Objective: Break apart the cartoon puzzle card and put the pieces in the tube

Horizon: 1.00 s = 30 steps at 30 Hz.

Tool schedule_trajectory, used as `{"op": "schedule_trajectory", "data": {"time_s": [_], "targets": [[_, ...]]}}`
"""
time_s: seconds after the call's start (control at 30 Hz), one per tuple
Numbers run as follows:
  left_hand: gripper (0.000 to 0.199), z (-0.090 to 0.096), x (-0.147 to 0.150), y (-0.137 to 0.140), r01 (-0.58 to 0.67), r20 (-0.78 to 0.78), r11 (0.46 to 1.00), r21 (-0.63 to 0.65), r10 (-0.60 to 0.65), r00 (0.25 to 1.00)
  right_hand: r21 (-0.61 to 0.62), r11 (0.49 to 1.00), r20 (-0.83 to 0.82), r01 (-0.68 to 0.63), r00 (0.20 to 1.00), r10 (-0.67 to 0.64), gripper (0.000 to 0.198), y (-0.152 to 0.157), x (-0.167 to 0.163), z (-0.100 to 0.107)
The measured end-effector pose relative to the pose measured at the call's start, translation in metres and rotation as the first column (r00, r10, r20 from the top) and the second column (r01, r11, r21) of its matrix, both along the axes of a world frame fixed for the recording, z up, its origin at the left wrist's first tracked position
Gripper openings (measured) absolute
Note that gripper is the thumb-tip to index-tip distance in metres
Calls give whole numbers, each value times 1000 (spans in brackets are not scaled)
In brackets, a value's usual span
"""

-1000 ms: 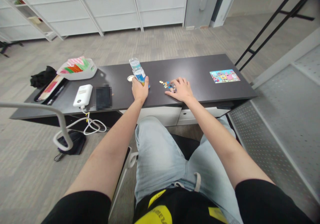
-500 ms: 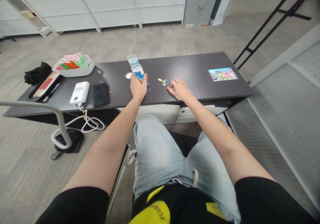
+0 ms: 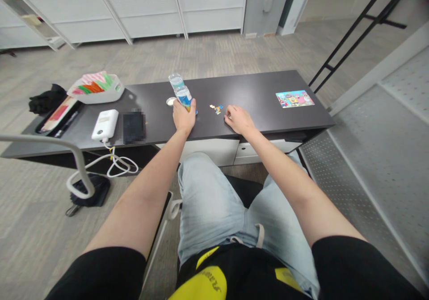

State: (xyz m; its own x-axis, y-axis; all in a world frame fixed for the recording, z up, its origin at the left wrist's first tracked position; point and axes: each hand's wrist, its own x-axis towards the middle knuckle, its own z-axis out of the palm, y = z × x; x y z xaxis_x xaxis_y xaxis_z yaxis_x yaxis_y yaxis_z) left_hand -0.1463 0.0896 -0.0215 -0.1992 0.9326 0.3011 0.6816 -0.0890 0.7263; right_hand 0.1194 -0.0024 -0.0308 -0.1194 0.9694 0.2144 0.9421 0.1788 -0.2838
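My left hand (image 3: 184,117) is wrapped round a clear plastic container (image 3: 182,93) with a blue label, tilted over the dark table. Just left of it lies a small round whitish disc (image 3: 170,101), perhaps a lid. Several tiny colourful pieces, like jigsaw pieces (image 3: 217,108), lie in a loose cluster between my hands. Close to their right side, my right hand (image 3: 239,120) rests on the tabletop with its fingers curled in and closed; whatever is under the fingertips is hidden. Farther right, a colourful cartoon picture card (image 3: 295,99) lies flat.
On the left of the dark table (image 3: 254,90) are a white basket (image 3: 107,95) of colourful items, a white power bank (image 3: 105,124) with a cable hanging off the edge, a blurred dark object (image 3: 133,128), a long tray (image 3: 58,116) and black cloth (image 3: 47,99).
The view has shifted slightly. My right fingers have curled in a little more beside the pieces. My left hand keeps its hold on the container.
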Motion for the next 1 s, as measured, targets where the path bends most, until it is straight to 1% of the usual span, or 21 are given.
{"op": "schedule_trajectory", "data": {"time_s": [0.13,0.3,0.43,0.73,0.87,1.0], "targets": [[46,0,0,0,5,-5,1000,-3,-5,1000,-6,1000,10,-14,1000,14,22,2,0,-1],[47,2,1,-1,11,-21,1000,-12,-11,1000,-33,999,48,-22,999,23,37,0,-1,3],[46,1,1,-2,11,-24,1000,-10,-11,1000,-54,998,72,-23,997,26,43,-3,-3,10],[48,1,0,-2,22,-67,1000,-4,-22,998,-62,998,74,20,997,-16,41,-10,-6,18],[50,1,0,-2,40,-111,999,-4,-40,993,-61,997,54,54,997,-51,40,-10,-7,16],[58,2,3,-6,79,-162,997,3,-78,984,-53,995,3,82,997,-82,36,-6,-5,11]]}}
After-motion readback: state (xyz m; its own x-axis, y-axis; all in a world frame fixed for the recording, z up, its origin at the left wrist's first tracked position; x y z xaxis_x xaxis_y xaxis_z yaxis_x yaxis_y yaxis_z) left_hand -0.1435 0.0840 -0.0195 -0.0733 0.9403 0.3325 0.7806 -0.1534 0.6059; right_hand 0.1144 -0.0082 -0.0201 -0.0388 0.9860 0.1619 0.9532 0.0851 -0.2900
